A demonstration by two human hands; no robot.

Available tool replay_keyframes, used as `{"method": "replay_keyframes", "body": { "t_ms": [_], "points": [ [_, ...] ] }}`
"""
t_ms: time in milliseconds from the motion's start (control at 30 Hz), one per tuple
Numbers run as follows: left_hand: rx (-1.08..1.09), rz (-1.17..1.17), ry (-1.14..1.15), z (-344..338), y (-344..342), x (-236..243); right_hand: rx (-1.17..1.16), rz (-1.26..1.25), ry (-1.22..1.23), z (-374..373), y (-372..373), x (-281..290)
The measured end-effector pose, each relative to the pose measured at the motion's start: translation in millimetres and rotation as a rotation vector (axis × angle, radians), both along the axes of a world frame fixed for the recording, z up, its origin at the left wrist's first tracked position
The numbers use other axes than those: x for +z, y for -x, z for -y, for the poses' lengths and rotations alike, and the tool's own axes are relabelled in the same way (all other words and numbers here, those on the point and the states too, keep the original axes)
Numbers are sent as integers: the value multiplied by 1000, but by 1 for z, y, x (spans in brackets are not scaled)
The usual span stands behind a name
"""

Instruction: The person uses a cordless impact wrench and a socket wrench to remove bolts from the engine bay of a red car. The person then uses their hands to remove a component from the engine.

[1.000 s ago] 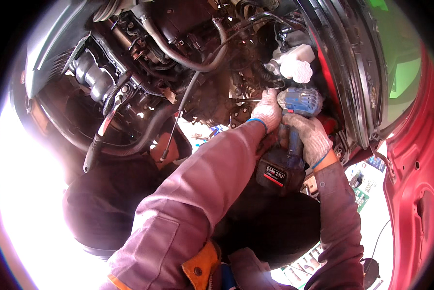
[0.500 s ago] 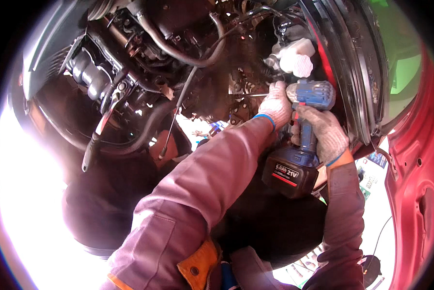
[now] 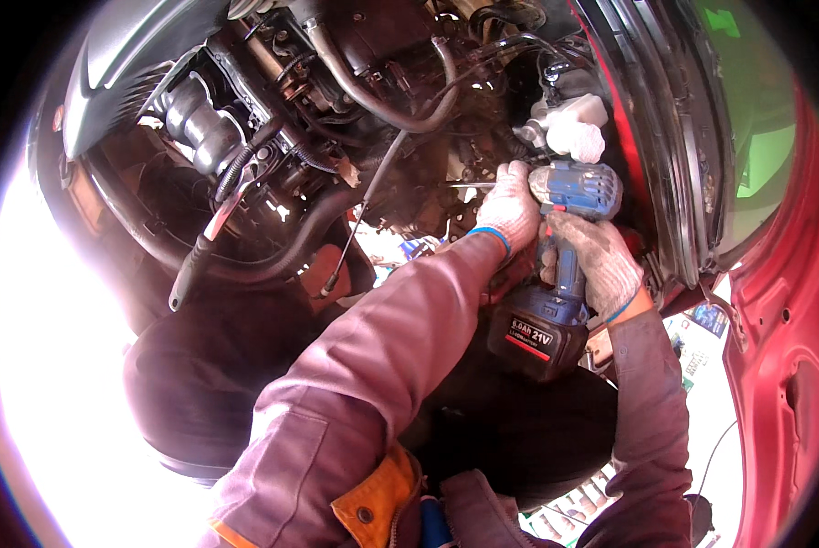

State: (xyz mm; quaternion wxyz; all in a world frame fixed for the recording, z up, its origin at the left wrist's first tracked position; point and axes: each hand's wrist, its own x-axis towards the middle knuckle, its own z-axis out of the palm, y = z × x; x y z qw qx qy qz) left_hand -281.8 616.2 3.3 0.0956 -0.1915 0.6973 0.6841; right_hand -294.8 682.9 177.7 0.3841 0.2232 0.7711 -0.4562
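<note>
My right hand (image 3: 601,263), in a whitish knit glove, is closed round the handle of a blue cordless impact wrench (image 3: 585,190). Its black battery pack (image 3: 535,340) hangs below at the handle's foot. Just left of the wrench's nose, my gloved left hand (image 3: 508,210) is wrapped round a thin metal extension bar (image 3: 469,185). The bar points left into the engine bay, where its far end is lost among dark parts. Above the wrench sits a white fluid reservoir (image 3: 576,128).
A thick hose (image 3: 373,111) curves over the engine. A black-handled tool (image 3: 190,271) hangs at the left, and a slender rod (image 3: 359,224) dangles near the middle. The red car door (image 3: 784,365) stands at the right. Tools lie in a tray (image 3: 574,507) below.
The impact wrench and both hands have shifted left, deeper toward the engine. The whole view has drifted a little, so the engine parts appear further right and lower.
</note>
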Motion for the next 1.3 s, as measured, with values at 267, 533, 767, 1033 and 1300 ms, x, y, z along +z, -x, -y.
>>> {"method": "replay_keyframes", "body": {
  "t_ms": [267,533,767,1033,1300],
  "points": [
    [8,-34,-33,1,2,-17,98,-50,-108,-1,-2,-13],
    [31,-48,-5,-6,1,-17,83,-34,-131,-12,-2,-16],
    [82,4,-82,-11,-1,-8,111,-3,-120,-21,2,-12],
    [181,-21,-95,-6,-14,4,231,41,-136,-1,5,10],
    [25,-94,-79,-19,9,1,150,-57,-104,-19,8,14]
  ]
}}
